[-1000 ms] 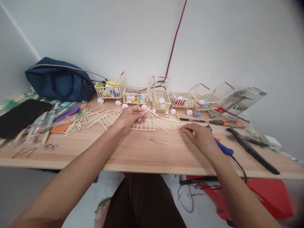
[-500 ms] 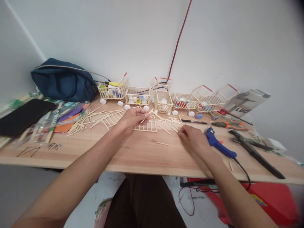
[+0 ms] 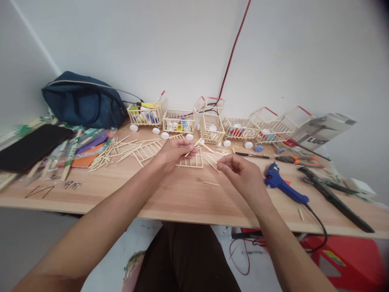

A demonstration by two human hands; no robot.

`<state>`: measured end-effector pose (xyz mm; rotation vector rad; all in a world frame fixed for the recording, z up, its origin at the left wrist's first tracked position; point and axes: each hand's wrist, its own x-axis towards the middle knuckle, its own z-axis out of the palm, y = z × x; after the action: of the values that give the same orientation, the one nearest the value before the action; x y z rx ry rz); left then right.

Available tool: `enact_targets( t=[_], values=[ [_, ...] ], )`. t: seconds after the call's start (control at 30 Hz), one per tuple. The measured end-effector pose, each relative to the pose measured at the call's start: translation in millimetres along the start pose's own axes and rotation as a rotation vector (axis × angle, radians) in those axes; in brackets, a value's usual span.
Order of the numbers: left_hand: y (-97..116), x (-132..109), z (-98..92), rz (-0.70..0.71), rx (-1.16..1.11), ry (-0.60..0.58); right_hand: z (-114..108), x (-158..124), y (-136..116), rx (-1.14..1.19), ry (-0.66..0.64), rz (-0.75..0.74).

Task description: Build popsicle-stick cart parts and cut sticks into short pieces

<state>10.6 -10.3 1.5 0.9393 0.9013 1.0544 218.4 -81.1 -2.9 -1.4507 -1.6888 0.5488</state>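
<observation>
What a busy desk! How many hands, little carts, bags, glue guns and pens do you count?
Hands: 2 (left hand, right hand)
Carts: 5
Bag: 1
Glue gun: 1
Pen: 1
Total: 10
The loose sticks overlap too much to count, so they are left out.
</observation>
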Motion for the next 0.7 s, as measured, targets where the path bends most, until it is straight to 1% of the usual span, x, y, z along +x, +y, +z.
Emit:
enact_targets(
  t=[0.07,0.13,0.27,0.33,0.43,0.57,0.7],
  values=[
    [-1.3,0.6,-0.2,0.008,-0.008,-0.006,8.6,1.6,-3.9,0.037,0.027,-0.004],
    [-2.1,0.8,-0.3,0.002,-0.008,-0.018,16.1,5.1,-5.1,0.134,0.032,0.02],
    [-2.7,-0.3,0.3,-0.03,0.002,-0.044,24.0,14.5,-2.1,0.383,-0.043,0.151],
    [-2.7,-0.9,1.2,-0.028,0.003,-0.058,25.5,17.8,-0.8,0.465,-0.078,0.209],
    [-3.0,-1.2,2.5,-0.019,0.011,-0.061,27.7,19.4,-2.1,0.561,-0.084,0.271],
    [-3.4,-1.2,3.2,-0.012,0.042,-0.049,31.4,17.9,-7.1,0.628,-0.046,0.309],
    [-3.8,-1.6,3.5,-0.004,0.043,-0.058,33.5,17.1,-8.6,0.61,-0.031,0.296]
  ],
)
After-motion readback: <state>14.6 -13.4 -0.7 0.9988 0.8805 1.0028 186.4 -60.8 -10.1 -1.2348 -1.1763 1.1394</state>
